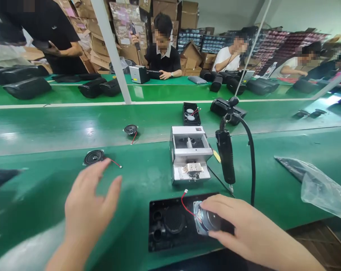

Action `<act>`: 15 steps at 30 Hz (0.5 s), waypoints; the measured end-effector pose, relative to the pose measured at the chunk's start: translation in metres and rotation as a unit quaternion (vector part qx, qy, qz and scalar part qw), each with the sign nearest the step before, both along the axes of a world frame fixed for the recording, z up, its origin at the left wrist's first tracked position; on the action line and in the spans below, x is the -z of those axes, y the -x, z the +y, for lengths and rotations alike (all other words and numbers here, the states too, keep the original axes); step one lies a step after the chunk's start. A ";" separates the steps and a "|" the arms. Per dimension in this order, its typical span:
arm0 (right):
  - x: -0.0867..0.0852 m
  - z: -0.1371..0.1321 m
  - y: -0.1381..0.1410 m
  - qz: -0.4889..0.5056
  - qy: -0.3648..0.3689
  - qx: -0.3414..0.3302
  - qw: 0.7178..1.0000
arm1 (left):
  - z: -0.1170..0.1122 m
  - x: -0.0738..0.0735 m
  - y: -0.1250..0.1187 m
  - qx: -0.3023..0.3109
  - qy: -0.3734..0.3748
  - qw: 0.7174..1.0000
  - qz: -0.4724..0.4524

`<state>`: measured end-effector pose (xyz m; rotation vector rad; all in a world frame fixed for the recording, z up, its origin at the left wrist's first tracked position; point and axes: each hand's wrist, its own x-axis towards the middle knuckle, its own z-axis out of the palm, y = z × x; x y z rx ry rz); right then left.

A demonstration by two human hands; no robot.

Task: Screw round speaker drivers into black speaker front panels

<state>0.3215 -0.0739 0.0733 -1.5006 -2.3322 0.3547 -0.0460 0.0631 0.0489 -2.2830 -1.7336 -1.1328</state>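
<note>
The right hand (pixel 244 229) is closed on a round speaker (pixel 207 220), thumb and fingers pinching its rim, and holds it at the right end of a black housing (pixel 170 222) lying at bottom centre of the frame. A red wire (pixel 186 205) runs from the speaker to just past the housing's top edge. Left of the speaker, the housing shows a round mesh (pixel 174 220) and two round ports (pixel 157 225).

The left hand (pixel 88 210), slightly blurred, is open with fingers spread, above a green belt (pixel 46 180) and just below a second speaker (pixel 93 157), which has a red lead (pixel 115 163).

Above centre stands a silver machine (pixel 189 154), with an electric screwdriver (pixel 225 158) hanging to its right on a black cable (pixel 253 162). A clear plastic bag (pixel 320 188) lies at right. Farther up are a small speaker (pixel 130 130) and a black tray (pixel 191 114) — beyond them, at upper centre, a co-worker (pixel 162 56) holds a screwdriver (pixel 135 35) upright.
</note>
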 end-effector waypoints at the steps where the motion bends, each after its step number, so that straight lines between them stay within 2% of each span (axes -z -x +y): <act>1: -0.003 0.006 0.000 -0.018 0.016 -0.010 1.000 | 0.023 0.010 0.009 -0.036 0.050 0.998 0.031; 3: -0.006 0.016 0.004 -0.050 0.038 -0.025 0.998 | 0.059 0.030 0.025 -0.044 0.118 0.990 0.057; 6: -0.008 0.025 0.013 -0.088 0.062 -0.049 0.993 | 0.080 0.047 0.040 -0.046 0.167 0.982 0.072; 8: -0.011 0.028 0.016 -0.107 0.071 -0.063 0.990 | 0.080 0.046 0.043 -0.062 0.168 0.982 0.067; 12: -0.018 0.030 0.015 -0.138 0.069 -0.073 0.985 | 0.082 0.030 0.047 -0.104 0.160 0.981 0.043; 15: -0.015 0.032 0.015 -0.154 0.067 -0.082 0.982 | 0.092 0.024 0.055 -0.063 0.218 0.973 0.038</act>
